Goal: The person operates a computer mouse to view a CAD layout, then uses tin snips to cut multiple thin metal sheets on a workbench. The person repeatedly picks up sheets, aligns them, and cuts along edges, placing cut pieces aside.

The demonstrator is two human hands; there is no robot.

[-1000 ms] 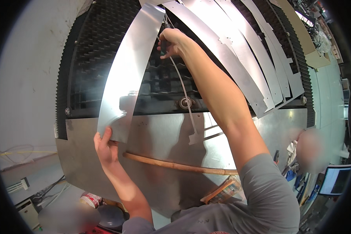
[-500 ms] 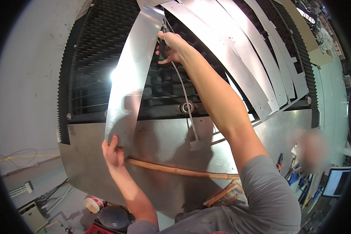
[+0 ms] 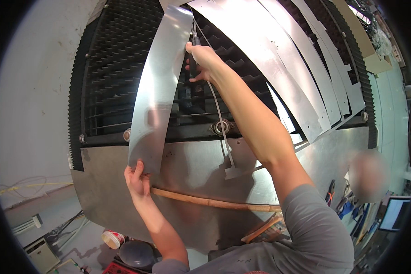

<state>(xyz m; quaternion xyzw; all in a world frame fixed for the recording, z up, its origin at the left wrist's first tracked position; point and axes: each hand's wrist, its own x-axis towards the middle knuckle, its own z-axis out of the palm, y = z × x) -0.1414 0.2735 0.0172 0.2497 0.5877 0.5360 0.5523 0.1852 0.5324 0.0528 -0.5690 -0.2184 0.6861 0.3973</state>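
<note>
Metal strip (image 3: 159, 77) runs from the pinching left hand (image 3: 138, 180) up past the right hand (image 3: 203, 60), clasped around a tool (image 3: 193, 67).

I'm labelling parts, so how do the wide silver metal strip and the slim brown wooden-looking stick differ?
The wide silver metal strip is broad and shiny; the slim brown wooden-looking stick is narrower and duller. The left hand grips the strip's near end; the stick is not held. Both are elongated.
</note>
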